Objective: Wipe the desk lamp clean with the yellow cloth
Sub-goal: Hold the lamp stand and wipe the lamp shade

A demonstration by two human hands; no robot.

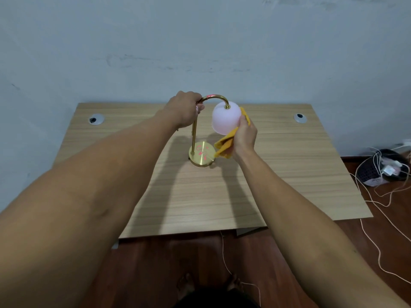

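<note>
A desk lamp stands near the middle of the wooden desk [289, 174]. It has a round brass base [201, 157] with pink marks on it, a thin brass stem and a curved neck [216, 97]. Its white shade [225, 118] hangs from the neck's right end. My left hand [185, 110] grips the neck at its left bend. My right hand [245, 135] holds the yellow cloth [225, 144] against the right side of the shade. Part of the cloth hangs down beside the base.
Two round cable grommets [96, 119] [299, 118] sit in the desk's back corners. A blue wall rises behind the desk. A dark bundle with white cables [382, 167] lies on the wooden floor to the right. My bare feet [186, 285] show below the desk's front edge.
</note>
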